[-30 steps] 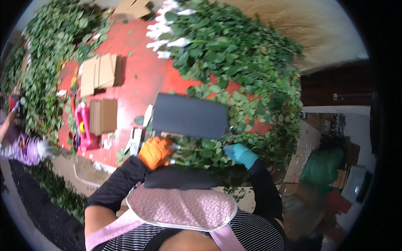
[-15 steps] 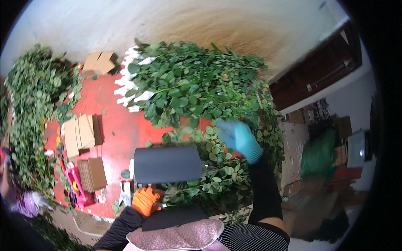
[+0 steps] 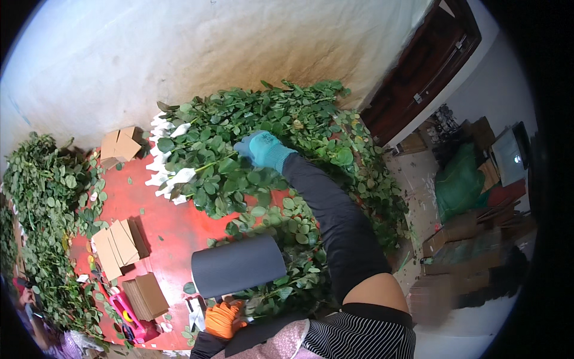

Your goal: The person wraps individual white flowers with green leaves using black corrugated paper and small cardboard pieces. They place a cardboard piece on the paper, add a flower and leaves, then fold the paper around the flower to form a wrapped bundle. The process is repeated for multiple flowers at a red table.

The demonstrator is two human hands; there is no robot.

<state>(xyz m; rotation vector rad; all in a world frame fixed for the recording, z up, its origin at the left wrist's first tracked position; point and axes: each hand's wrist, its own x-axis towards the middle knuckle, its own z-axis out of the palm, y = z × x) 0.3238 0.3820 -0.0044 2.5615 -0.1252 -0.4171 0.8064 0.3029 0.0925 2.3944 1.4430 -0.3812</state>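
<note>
My right hand (image 3: 263, 149), in a teal glove, reaches over the pile of leafy stems (image 3: 281, 110) at the back. Its fingers are closed around the stem of a flower (image 3: 182, 176) whose head has a white cover. Several more white-covered heads (image 3: 160, 149) line the pile's left end. Near the front edge my left hand (image 3: 222, 319), in an orange glove, is closed beside a dark grey curved pad (image 3: 239, 266). What its fingers hold is hidden. Leafy stems (image 3: 287, 293) lie just right of it.
On the red table (image 3: 170, 227) sit folded cardboard pieces (image 3: 119, 245), a cardboard stack (image 3: 145, 297) and a pink tool holder (image 3: 134, 320). More cardboard (image 3: 119, 145) lies by the wall. Foliage (image 3: 48, 185) fills the left side, where another person's hand (image 3: 27, 296) shows.
My right hand has moved left and away from me, from the near foliage to the flower stem in the back pile. My left hand stays by the grey pad; the view has shifted.
</note>
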